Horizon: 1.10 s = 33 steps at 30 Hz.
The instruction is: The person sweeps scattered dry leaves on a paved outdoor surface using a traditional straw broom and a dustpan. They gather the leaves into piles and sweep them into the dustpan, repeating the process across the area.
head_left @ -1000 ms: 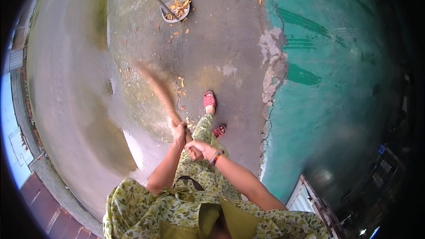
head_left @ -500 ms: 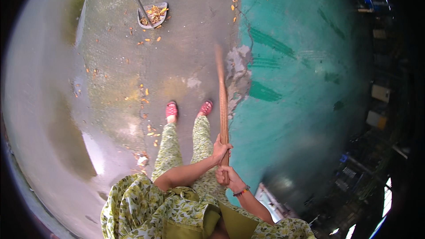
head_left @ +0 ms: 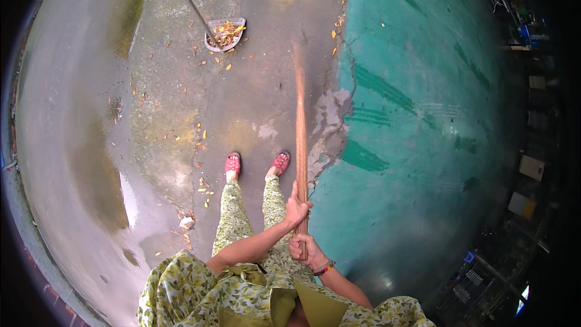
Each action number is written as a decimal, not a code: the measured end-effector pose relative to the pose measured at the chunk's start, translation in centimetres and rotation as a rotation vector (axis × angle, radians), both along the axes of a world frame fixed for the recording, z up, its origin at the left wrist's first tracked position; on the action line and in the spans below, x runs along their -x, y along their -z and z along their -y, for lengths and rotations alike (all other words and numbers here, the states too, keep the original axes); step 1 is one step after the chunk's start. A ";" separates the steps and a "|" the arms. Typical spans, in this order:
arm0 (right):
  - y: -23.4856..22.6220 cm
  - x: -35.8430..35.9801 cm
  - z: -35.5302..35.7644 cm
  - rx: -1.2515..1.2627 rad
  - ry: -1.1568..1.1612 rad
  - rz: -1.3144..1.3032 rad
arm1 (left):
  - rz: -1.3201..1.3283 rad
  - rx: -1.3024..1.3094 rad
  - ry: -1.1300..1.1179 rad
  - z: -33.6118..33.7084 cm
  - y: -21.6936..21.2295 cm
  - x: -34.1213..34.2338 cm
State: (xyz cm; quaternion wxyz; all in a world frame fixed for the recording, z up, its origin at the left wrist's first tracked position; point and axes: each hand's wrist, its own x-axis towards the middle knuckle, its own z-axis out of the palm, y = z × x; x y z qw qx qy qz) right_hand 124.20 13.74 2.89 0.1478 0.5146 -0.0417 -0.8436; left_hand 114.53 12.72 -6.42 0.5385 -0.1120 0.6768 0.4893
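My two hands are wrapped around a brown stick broom (head_left: 301, 127), a long bundle of thin ribs that fans out into a blurred tip. On the upper part of the grip is my left hand (head_left: 296, 209), its fingers closed and the index finger or thumb lying along the bundle. Just below it, my right hand (head_left: 308, 249) clasps the butt end, with a beaded bracelet on the wrist. The broom points away from me, above wet grey concrete; whether its tip touches the floor I cannot tell. Ahead and left stands a long-handled dustpan (head_left: 241, 30) holding dry yellow-brown leaves (head_left: 226, 34).
My feet in red sandals (head_left: 232, 162) stand on the concrete. Loose leaves (head_left: 201, 136) lie along a crack to the left. A green painted floor (head_left: 417, 163) begins at a broken grey edge (head_left: 330, 115) on the right. Dark shelving and boxes (head_left: 531, 166) line the far right.
The view has shifted, so the dustpan and floor marks appear further right and lower. The broom's tip has swung slightly forward and left over the concrete; both hands keep their grip.
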 end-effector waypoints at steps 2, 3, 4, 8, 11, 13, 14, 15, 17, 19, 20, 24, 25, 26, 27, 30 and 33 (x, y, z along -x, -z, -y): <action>1.4 -0.8 -1.0 0.017 0.018 -0.003 | 0.154 -0.039 0.044 -2.0 -0.4 -0.5; 2.4 -0.3 -1.7 0.022 0.007 -0.016 | 0.194 -0.053 0.085 -2.7 2.0 -0.6; 3.4 1.0 -2.6 0.016 0.025 0.007 | 0.230 -0.070 0.125 -3.8 4.3 -0.4; 8.4 4.8 -4.6 0.112 0.011 0.002 | 0.274 -0.059 -0.099 -4.4 5.9 4.4; 7.9 6.0 -5.1 0.138 -0.163 -0.127 | 0.172 0.050 -0.311 -2.7 5.6 6.7; 6.6 6.6 -5.5 0.123 -0.216 -0.300 | -0.056 0.146 -0.328 -2.2 3.5 7.7; 6.2 6.2 -5.5 0.165 -0.218 -0.306 | -0.182 0.203 -0.333 -1.8 2.7 7.7; 5.7 5.3 -5.3 0.193 -0.212 -0.304 | -0.241 0.137 -0.311 -1.6 1.5 7.7; 3.9 3.7 -3.3 0.030 -0.196 -0.170 | -0.186 0.070 -0.260 -1.1 0.9 6.3; 1.4 4.9 -2.4 -0.269 -0.221 -0.027 | -0.156 0.007 -0.152 -1.7 0.1 5.6; 0.1 6.3 -2.0 -0.480 -0.255 0.039 | -0.116 -0.018 -0.084 -2.2 -0.1 5.9; 1.8 8.0 -2.4 -0.733 -0.375 0.112 | 0.032 -0.179 0.129 -4.7 3.2 6.1; 2.7 10.1 -2.8 -0.720 -0.439 0.144 | 0.070 -0.200 0.164 -5.3 4.7 7.1; 3.5 12.3 -2.8 -0.693 -0.436 0.165 | 0.182 -0.192 0.190 -5.7 6.4 8.4; 4.5 14.8 -2.2 -0.685 -0.443 0.183 | 0.288 -0.207 0.204 -5.1 7.8 10.3; 8.5 20.1 2.0 -0.311 -0.337 0.037 | 0.341 -0.181 0.112 1.3 9.8 16.6; 9.4 26.9 12.0 -0.237 -0.620 0.070 | 0.474 -0.164 -0.196 14.4 10.2 22.9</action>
